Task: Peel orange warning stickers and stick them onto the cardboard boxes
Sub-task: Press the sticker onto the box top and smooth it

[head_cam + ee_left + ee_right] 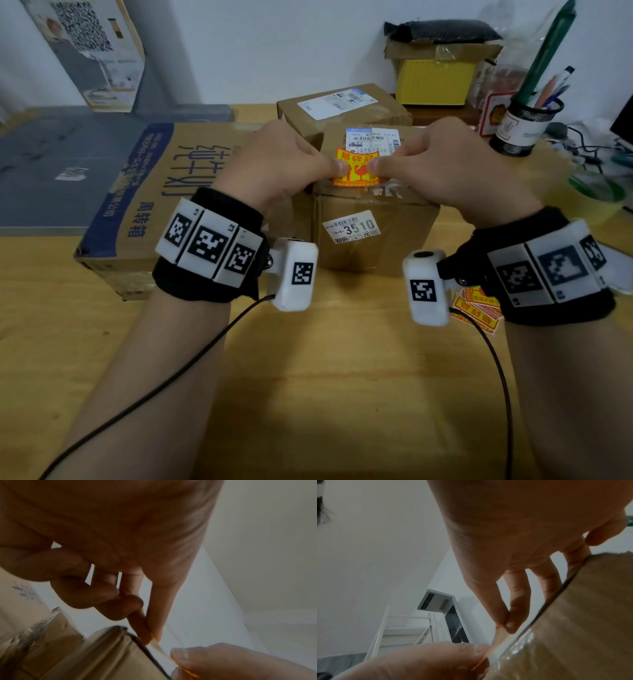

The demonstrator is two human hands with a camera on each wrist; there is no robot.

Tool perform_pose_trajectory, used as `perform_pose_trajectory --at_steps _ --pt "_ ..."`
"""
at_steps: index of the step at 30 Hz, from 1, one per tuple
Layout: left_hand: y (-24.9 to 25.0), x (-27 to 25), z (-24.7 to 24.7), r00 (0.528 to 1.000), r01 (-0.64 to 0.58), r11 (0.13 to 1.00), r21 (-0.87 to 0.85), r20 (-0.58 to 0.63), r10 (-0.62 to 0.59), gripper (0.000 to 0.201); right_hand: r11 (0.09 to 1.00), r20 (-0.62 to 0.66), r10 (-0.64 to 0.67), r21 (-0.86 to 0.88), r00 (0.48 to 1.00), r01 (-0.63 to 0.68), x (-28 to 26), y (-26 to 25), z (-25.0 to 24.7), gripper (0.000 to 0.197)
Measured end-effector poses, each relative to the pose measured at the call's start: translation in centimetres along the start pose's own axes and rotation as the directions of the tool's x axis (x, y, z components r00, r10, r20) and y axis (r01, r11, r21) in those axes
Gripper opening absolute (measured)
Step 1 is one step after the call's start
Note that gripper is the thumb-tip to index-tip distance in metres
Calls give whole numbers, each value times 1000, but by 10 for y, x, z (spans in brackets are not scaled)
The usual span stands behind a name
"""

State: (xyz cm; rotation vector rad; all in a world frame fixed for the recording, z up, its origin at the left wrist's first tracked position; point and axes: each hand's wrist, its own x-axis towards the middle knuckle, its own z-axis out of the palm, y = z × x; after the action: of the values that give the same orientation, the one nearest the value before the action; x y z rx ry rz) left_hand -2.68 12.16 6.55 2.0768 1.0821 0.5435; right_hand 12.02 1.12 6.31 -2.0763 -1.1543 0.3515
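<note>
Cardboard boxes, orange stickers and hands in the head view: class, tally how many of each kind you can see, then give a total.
Plain brown cardboard boxes: 4, namely the large printed box, the near box, the box behind it and the open box at the back.
Orange stickers: 1 held sticker, plus 1 sticker pile, uncountable.
Hands: 2, left hand and right hand.
Total: 8.

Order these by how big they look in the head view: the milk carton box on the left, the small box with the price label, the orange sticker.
1. Milk carton box, largest.
2. Small box.
3. Orange sticker, pinched by the left hand and right hand.
</note>
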Motion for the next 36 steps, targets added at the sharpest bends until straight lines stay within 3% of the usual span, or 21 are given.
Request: perform_pose_trajectory --at_steps 9,36 --pt "-2 3 7 1000 1 1000 3 30 -1 28 995 15 2 -99 1000 0 4 6 -1 44" --pt "1 -2 11 998 -16 997 76 55 11 24 959 -35 28 -280 999 -37 0 3 1 26"
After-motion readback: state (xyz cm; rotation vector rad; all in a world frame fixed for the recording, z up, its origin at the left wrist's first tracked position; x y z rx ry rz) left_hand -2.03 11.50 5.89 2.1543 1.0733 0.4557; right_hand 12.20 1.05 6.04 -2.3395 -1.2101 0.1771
